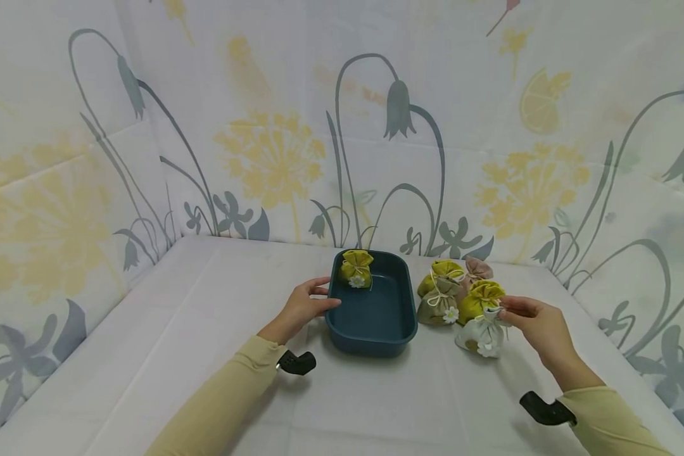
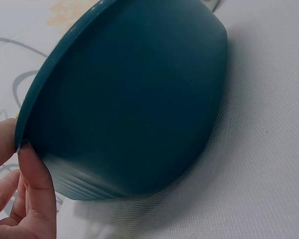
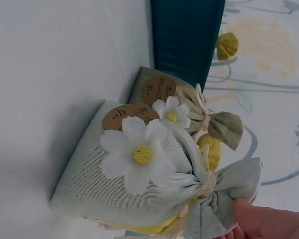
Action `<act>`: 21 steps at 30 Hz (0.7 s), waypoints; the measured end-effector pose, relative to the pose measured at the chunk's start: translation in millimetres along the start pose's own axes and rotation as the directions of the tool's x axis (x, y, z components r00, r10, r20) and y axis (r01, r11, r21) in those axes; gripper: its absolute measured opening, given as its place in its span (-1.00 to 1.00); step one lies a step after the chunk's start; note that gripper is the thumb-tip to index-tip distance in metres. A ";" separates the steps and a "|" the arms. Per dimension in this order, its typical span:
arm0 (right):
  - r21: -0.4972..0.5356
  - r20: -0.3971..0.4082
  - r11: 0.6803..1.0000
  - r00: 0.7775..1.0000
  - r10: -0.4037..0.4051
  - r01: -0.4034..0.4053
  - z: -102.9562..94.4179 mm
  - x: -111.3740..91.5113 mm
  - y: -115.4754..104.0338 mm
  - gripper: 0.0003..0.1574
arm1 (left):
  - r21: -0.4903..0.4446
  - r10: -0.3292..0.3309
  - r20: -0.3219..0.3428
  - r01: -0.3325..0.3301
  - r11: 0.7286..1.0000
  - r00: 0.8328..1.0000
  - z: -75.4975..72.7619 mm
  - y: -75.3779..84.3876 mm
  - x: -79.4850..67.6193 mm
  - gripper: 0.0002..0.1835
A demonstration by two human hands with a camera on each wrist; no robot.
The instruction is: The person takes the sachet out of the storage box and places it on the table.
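Note:
My left hand (image 1: 302,310) pinches the left rim of a dark teal rectangular basin (image 1: 384,316); in the left wrist view, thumb and fingers grip the rim of the basin (image 2: 129,99). Inside it, at the far left, sits a yellow-green drawstring sachet (image 1: 356,266) with a white flower. To the right of the basin, my right hand (image 1: 538,326) pinches the gathered top of a pale grey-white sachet (image 1: 473,332). That sachet (image 3: 84,184) bears a white flower and a brown label in the right wrist view; some of the fingers are hidden.
Beside the pale sachet cluster a beige sachet (image 1: 436,305), a yellow sachet (image 1: 481,296), another yellow-green one (image 1: 446,269) and a pink one (image 1: 479,268). White cloth (image 1: 376,405) covers the table, and a flower-printed curtain (image 1: 285,76) stands behind and at the sides.

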State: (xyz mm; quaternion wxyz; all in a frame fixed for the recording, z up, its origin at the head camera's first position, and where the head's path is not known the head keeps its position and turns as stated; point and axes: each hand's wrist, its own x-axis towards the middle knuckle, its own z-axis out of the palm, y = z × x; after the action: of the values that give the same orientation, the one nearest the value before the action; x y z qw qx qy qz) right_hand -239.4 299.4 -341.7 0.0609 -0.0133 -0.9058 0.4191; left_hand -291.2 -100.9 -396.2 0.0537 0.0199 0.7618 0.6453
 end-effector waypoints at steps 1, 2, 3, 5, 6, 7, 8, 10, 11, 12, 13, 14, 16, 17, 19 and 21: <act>0.005 0.001 1.000 1.000 -0.002 0.002 -1.1 -0.1 -1.4 -0.34 | 0.002 0.000 -0.001 0.000 1.000 1.000 -0.1 0.0 -0.1 -0.32; 0.008 0.001 1.000 1.000 -0.006 0.005 -2.3 0.0 -2.8 -0.35 | 0.003 0.001 -0.002 -0.001 1.000 1.000 -0.2 -0.2 -0.1 -0.32; 0.013 0.001 1.000 1.000 -0.008 0.008 -3.5 0.2 -4.3 -0.35 | 0.004 0.002 -0.003 -0.002 1.000 1.000 -0.4 -0.2 -0.1 -0.32; 0.025 -0.001 1.000 1.000 -0.011 0.011 -5.5 0.8 -7.7 -0.33 | 0.002 -0.001 -0.004 0.001 1.000 1.000 -0.6 -0.6 -0.1 -0.32; 0.031 0.000 0.999 1.000 -0.014 0.014 -6.1 1.2 -9.5 -0.32 | 0.002 0.000 -0.004 0.000 1.000 1.000 -0.8 -0.8 -0.1 -0.32; 0.034 0.002 0.999 1.000 -0.018 0.018 -6.6 1.6 -11.2 -0.30 | 0.001 0.001 -0.004 -0.001 1.000 1.000 -0.9 -1.1 0.2 -0.32; 0.035 0.002 0.999 1.000 -0.023 0.023 -6.8 2.0 -12.9 -0.30 | 0.002 0.002 -0.005 -0.002 1.000 1.000 -0.9 -1.2 0.3 -0.32; 0.037 0.005 0.999 0.999 -0.037 0.037 -6.3 2.4 -16.7 -0.29 | 0.001 0.000 -0.010 0.000 1.000 1.000 -1.1 -1.5 1.0 -0.33; 0.039 0.006 0.998 0.999 -0.045 0.045 -5.6 2.5 -18.5 -0.30 | 0.003 0.001 -0.012 -0.001 1.000 1.000 -1.1 -1.5 1.3 -0.33; 0.041 0.005 0.998 0.999 -0.054 0.054 -4.6 2.7 -20.2 -0.31 | 0.005 0.003 -0.014 -0.003 1.000 1.000 -1.2 -1.5 1.5 -0.33; 0.047 0.005 0.997 0.998 -0.060 0.060 -3.3 2.9 -21.9 -0.32 | 0.009 0.003 -0.016 -0.003 1.000 1.000 -1.2 -1.5 1.7 -0.33; 0.056 0.005 0.996 0.998 -0.066 0.066 -1.8 3.0 -23.7 -0.34 | 0.012 0.004 -0.016 -0.004 1.000 1.000 -1.2 -1.5 1.8 -0.33; 0.075 0.009 0.995 0.997 -0.073 0.073 1.8 3.3 -27.5 -0.36 | 0.014 0.000 -0.015 0.000 1.000 1.000 -1.0 -1.4 1.8 -0.33; 0.088 0.012 0.993 0.997 -0.077 0.075 3.7 3.5 -29.5 -0.37 | 0.013 -0.001 -0.014 0.001 1.000 1.000 -0.8 -1.4 1.7 -0.32; 0.121 0.020 0.989 0.996 -0.083 0.080 7.8 3.9 -33.9 -0.37 | 0.014 0.001 -0.014 -0.001 1.000 1.000 -0.6 -1.4 1.5 -0.32; 0.149 0.022 0.985 0.995 -0.094 0.089 11.7 4.2 -38.2 -0.38 | 0.014 0.003 -0.016 -0.003 1.000 1.000 -0.4 -1.4 1.3 -0.33</act>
State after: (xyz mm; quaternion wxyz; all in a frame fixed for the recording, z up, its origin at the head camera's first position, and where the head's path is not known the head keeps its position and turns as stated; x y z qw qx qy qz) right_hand -244.0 266.0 -319.8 0.0678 0.0389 -0.8728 0.4818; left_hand -292.4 -101.5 -397.6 0.0466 0.0165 0.7667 0.6401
